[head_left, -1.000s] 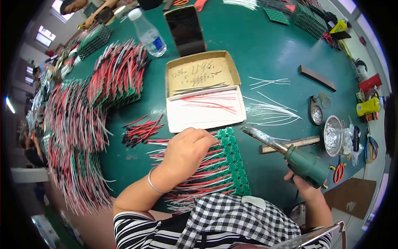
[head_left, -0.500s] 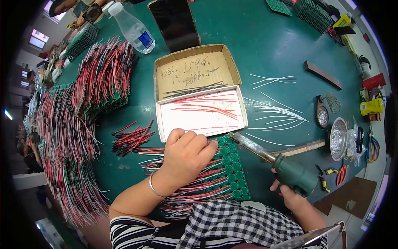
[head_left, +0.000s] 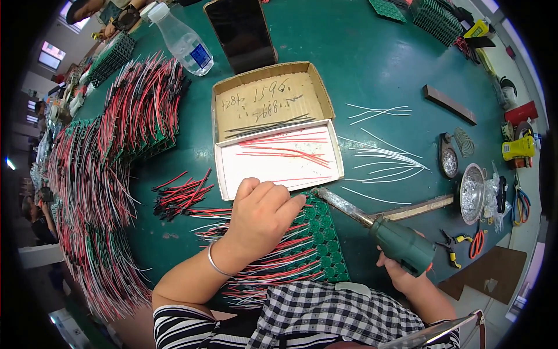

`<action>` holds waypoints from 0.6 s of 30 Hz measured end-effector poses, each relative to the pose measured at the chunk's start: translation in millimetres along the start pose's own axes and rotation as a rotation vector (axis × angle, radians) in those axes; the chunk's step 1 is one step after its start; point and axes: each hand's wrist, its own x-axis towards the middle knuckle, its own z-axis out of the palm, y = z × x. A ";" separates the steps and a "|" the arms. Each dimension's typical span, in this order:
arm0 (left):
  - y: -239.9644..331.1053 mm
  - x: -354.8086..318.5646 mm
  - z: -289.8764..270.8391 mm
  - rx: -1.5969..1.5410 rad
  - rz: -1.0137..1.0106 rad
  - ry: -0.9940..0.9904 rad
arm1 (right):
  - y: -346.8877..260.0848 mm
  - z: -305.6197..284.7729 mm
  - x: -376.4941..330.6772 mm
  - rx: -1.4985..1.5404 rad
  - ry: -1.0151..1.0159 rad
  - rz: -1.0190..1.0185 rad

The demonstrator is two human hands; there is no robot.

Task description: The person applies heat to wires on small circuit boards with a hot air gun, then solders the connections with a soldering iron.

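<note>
My left hand lies knuckles-up on a row of small green circuit boards with red and white wires soldered to them, fingers curled at the boards' top edge. My right hand grips the green handle of a soldering iron; its metal tip points up-left and meets the boards just beside my left fingertips. A shallow white cardboard tray holding loose red wires sits right above my left hand, with a brown cardboard tray of black wires behind it.
Heaps of wired boards fill the left side of the green table. Short red-black wires lie left of my hand. White wires, a metal dish, solder coil, pliers, a water bottle and a dark phone lie around.
The view has shifted. My left hand stays on the boards, while the soldering iron tip has swung down and left until it meets the boards beside my left fingertips.
</note>
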 end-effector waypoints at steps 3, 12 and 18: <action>0.7 -1.1 -1.3 0.032 -0.002 -0.028 | -2.3 0.9 1.6 0.013 -0.006 0.005; 1.0 -2.4 0.0 0.034 0.005 -0.021 | -6.9 2.2 6.9 -0.001 -0.021 -0.040; 1.8 -2.8 0.6 0.039 0.005 -0.026 | -6.0 5.0 -0.1 -0.032 -0.017 -0.013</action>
